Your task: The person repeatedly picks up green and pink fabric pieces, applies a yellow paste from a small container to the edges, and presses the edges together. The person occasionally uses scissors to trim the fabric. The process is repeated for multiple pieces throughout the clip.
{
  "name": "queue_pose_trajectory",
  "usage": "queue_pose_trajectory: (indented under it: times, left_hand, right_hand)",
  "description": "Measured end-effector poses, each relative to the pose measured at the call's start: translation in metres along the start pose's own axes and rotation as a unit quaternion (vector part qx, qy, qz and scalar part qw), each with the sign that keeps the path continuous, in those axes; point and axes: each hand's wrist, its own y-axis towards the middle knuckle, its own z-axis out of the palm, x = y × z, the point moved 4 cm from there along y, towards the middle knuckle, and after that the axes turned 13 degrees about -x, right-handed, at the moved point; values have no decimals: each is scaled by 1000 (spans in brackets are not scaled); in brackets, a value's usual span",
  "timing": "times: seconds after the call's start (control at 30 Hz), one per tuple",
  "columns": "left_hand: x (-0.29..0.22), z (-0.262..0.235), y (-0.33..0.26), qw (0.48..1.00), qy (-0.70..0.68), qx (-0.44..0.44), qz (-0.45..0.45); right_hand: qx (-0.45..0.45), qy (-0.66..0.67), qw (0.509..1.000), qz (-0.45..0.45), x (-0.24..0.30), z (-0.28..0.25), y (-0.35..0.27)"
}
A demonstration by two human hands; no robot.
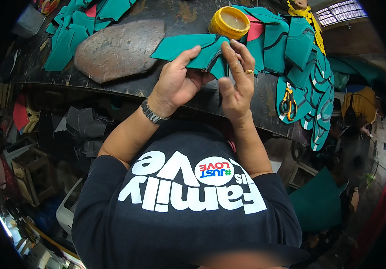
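My left hand (175, 85) grasps a black-edged green panel (182, 48); my right hand (238, 87) (ring (249, 71) worn) touches its edge, whether gripping I cannot tell. Yellow tub (230, 37) just beyond.

A dark worktable (186, 18) bears a brown slab (119, 51), yellow tub (233, 36) and green pieces (274, 50).

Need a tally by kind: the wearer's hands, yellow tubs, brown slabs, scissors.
Hands: 2, left hand and right hand
Yellow tub: 1
Brown slab: 1
Scissors: 1
Total: 5
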Motion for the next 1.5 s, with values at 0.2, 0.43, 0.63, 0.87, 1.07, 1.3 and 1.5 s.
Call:
queue_pose_trajectory:
  times: [0.2,0.43,0.63,0.87,1.07,1.3,1.5]
  left_hand:
    - [0,1,0,999,-18,13,-23]
    - [-1,-1,-1,999,22,-38,29]
    - [-2,-13,9,999,-1,-52,7]
    - [-6,-9,7,998,33,-26,47]
    - [-4,-6,3,998,41,-8,39]
    - [-9,-7,3,999,39,6,35]
    - [-4,-9,2,998,45,-16,27]
  right_hand:
    - [15,-122,990,-72,7,4,-9]
    - [23,-116,989,-92,0,2,-15]
    - [64,-115,982,-136,6,-7,-5]
    - [5,-18,1000,-15,6,-24,18]
    - [96,-197,964,-149,10,-8,12]
    - [43,63,997,23,7,-16,11]
    - [81,-168,980,-73,-5,-2,-10]
